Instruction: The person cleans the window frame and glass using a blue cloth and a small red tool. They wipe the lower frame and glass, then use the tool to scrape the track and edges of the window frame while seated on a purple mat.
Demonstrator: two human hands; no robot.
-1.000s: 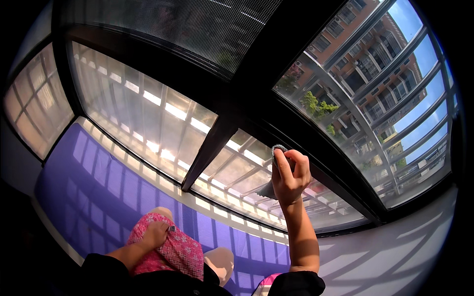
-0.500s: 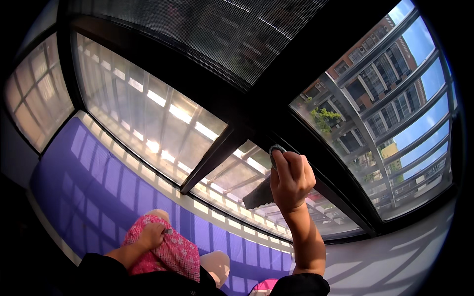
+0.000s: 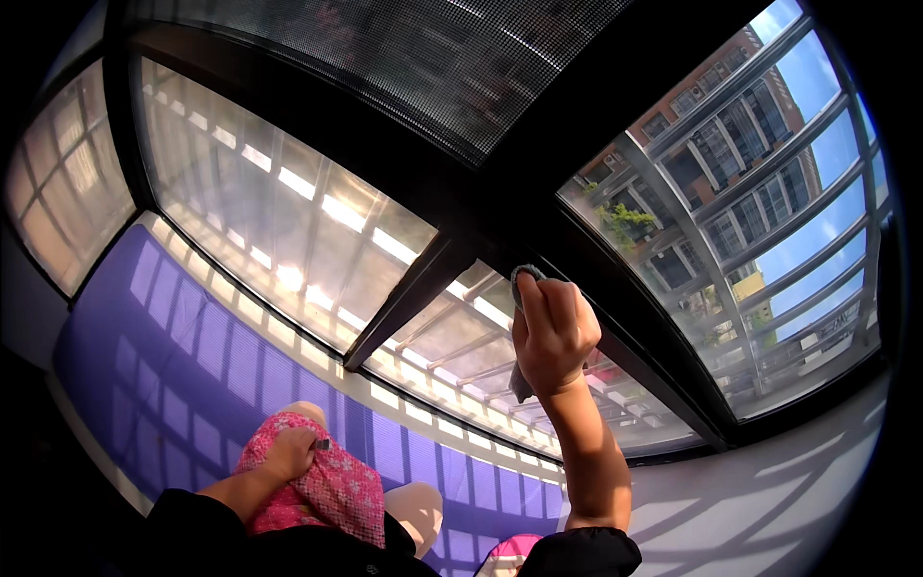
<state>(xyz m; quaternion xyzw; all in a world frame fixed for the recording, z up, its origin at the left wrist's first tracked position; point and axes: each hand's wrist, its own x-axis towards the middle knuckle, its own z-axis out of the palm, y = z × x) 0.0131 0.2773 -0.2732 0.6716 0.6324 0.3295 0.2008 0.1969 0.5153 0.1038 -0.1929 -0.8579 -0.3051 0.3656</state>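
My right hand (image 3: 558, 332) is raised, its fingers pinched round a grey cloth (image 3: 521, 387). One edge of the cloth pokes out above the fingertips at the dark window frame (image 3: 471, 207), and the rest hangs below the hand in front of the lower glass pane (image 3: 447, 332). On my lap my left hand (image 3: 291, 454) is closed in a fist over pink flowered fabric (image 3: 336, 495). A small grey piece (image 3: 322, 444) sticks out by its fingers; I cannot tell what it is.
Below the windows runs a purple padded surface (image 3: 163, 385) along a pale ledge (image 3: 327, 370). A thick dark post (image 3: 394, 303) divides the lower panes. At right is a larger pane (image 3: 711, 212) with metal bars outside. Something pink and round (image 3: 510, 553) lies near my right elbow.
My right hand has shifted slightly left and up along the frame with the cloth. The cloth's hanging end has swung in closer beneath the hand. My left hand keeps its place on the pink fabric.
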